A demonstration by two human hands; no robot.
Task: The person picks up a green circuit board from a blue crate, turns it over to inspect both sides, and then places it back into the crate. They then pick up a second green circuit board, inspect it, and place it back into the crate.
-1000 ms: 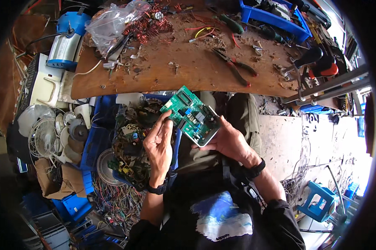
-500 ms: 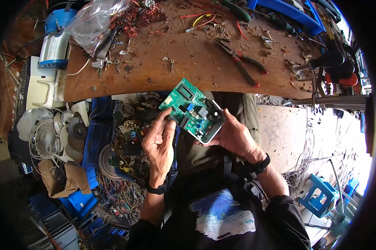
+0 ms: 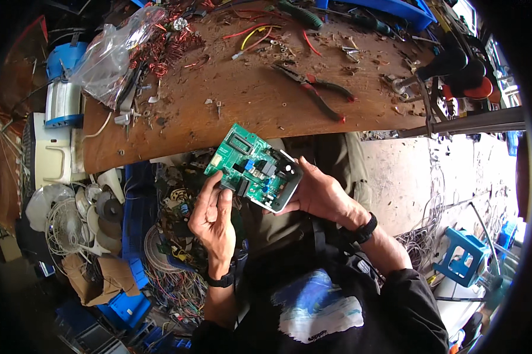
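A green circuit board (image 3: 233, 156), packed with black, grey and blue parts, sits tilted above my lap in front of the bench edge. A pale shallow housing (image 3: 289, 192) wraps its right end. My right hand (image 3: 323, 196) grips that housing end, thumb along the upper side and fingers underneath. At the lower left edge of the board, my left hand (image 3: 214, 219) has its index finger and thumb against the rim, the other fingers curled. What lies beneath the board is hidden.
On the wooden bench (image 3: 230, 112) lie red-handled pliers (image 3: 316, 91), a clear plastic bag (image 3: 109, 65), copper wire coils (image 3: 165, 50) and small scraps. A blue crate (image 3: 137, 200) of electronic scrap stands left of my lap. A blue stool (image 3: 463, 256) is at the right.
Both hands and the board have shifted slightly left and down in the picture. The bench and surroundings have shifted too, as the head view has turned. The grip looks the same.
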